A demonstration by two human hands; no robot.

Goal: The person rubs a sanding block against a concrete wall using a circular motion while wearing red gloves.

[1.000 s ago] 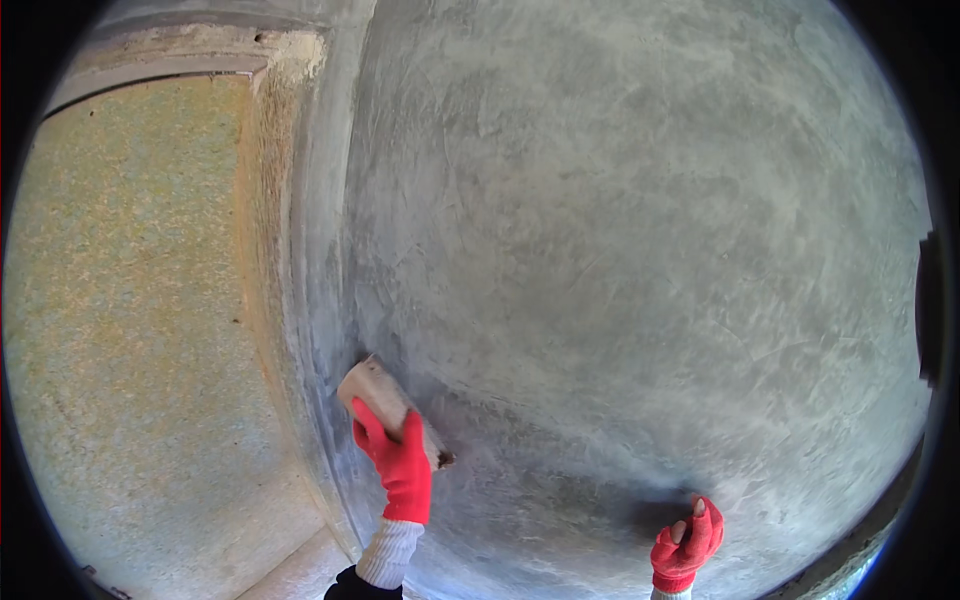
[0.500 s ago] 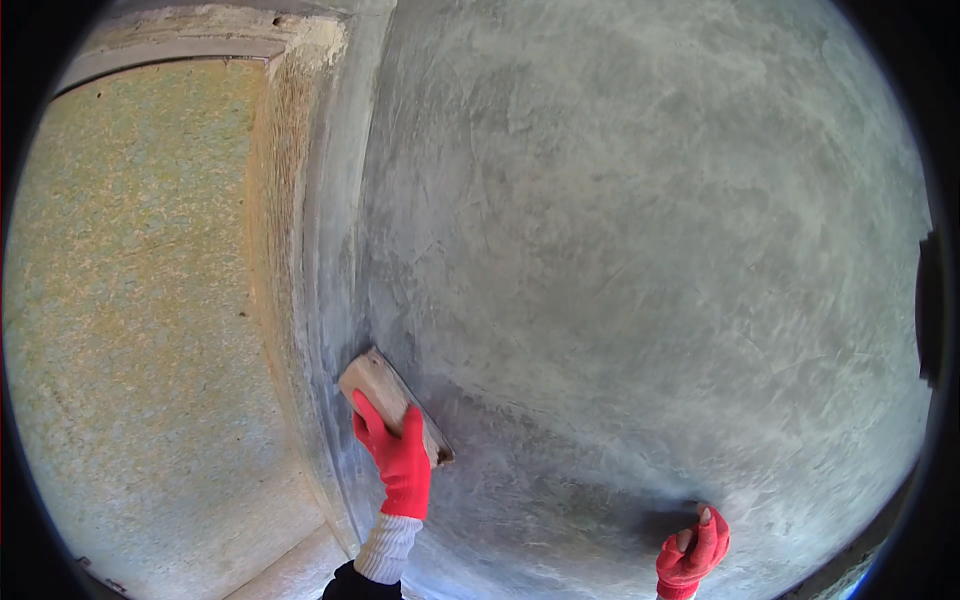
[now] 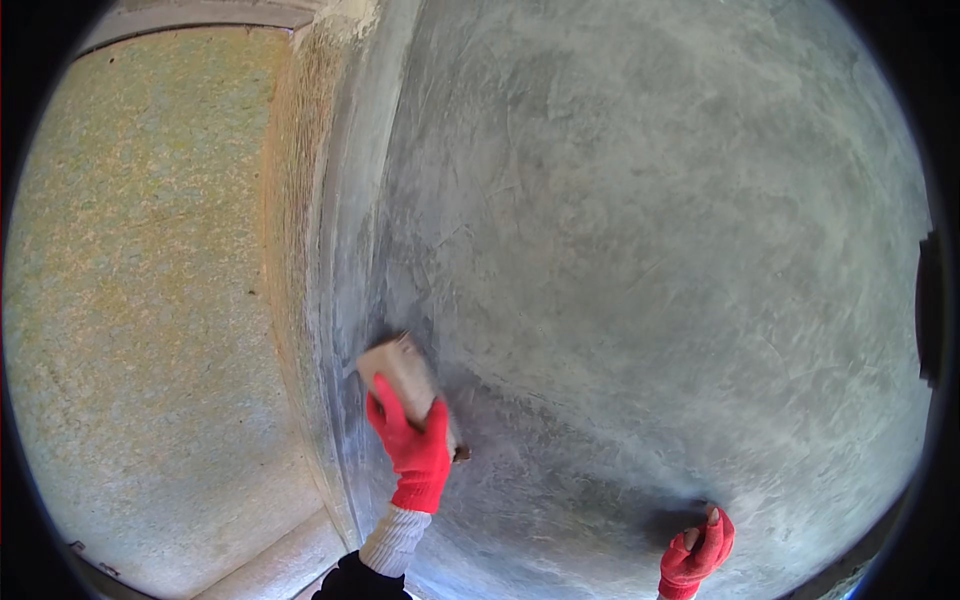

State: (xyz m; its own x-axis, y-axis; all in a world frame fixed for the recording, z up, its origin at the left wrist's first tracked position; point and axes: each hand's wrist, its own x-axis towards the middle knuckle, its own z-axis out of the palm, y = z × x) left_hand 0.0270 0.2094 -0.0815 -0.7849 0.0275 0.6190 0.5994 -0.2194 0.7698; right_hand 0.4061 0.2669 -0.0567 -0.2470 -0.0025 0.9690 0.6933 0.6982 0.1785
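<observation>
My left hand (image 3: 412,441), in a red glove with a white cuff, grips a flat rectangular float (image 3: 398,371) and presses it against a grey plastered wall (image 3: 650,260) near the wall's left corner. The float is pale and tilted, its upper end pointing up and left. My right hand (image 3: 697,553), also red-gloved, sits low at the right with curled fingers resting on the damp plaster; nothing shows in it. The plaster looks darker and wetter around both hands.
A rough, yellowish-brown speckled wall (image 3: 140,300) fills the left side and meets the grey plaster at a vertical corner edge (image 3: 320,300). A pale ledge (image 3: 270,565) runs along the bottom left. A dark opening (image 3: 930,310) shows at the far right rim.
The view has shifted slightly, so the corner sits further right. My left hand keeps the float near the corner, moved a little. My right hand has slipped slightly lower and to the right.
</observation>
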